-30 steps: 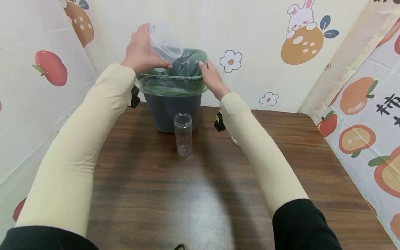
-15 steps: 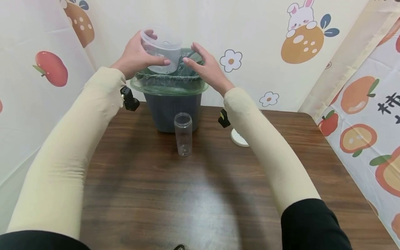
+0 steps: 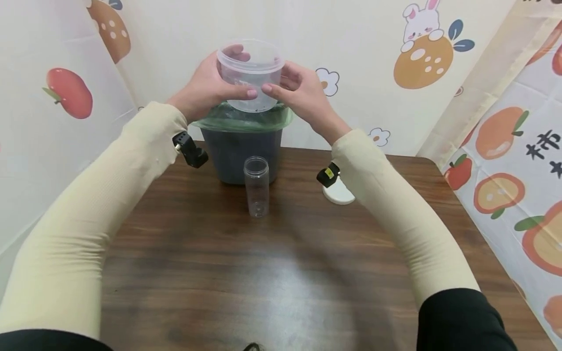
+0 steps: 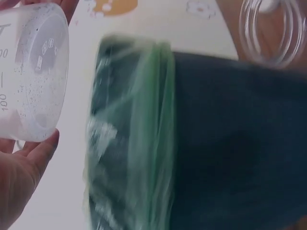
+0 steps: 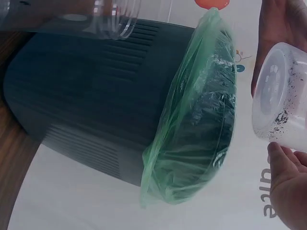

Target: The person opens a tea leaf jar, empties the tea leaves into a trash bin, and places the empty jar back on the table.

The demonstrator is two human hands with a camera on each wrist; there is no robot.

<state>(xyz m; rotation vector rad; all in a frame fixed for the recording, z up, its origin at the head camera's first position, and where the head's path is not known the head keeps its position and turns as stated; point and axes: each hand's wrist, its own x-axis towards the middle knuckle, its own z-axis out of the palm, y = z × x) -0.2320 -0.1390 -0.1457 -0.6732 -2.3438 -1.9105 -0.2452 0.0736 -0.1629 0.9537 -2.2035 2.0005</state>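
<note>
A translucent plastic measuring cup (image 3: 259, 80) is held upright above the bin between my two hands. My left hand (image 3: 208, 90) grips its left side, thumb across the front. From the right, my right hand (image 3: 307, 95) curls round the other side, and the thumbs nearly meet. Dark specks cling inside near the cup's base, plain in the right wrist view of the cup (image 5: 283, 103). Printed volume marks show on the cup (image 4: 41, 72) in the left wrist view. Below is a dark bin (image 3: 241, 153), lined with a green plastic bag (image 3: 246, 124).
A clear, lidless plastic jar (image 3: 257, 190) stands on the wooden table (image 3: 246, 273) in front of the bin. A round white lid (image 3: 339, 194) lies to its right, partly behind the wrist camera. Printed cloth (image 3: 351, 112) hangs behind and at both sides.
The cup was tipped over the bin in my left hand. It has turned upright and moved right. My right hand has left the bag's rim and taken hold of the cup.
</note>
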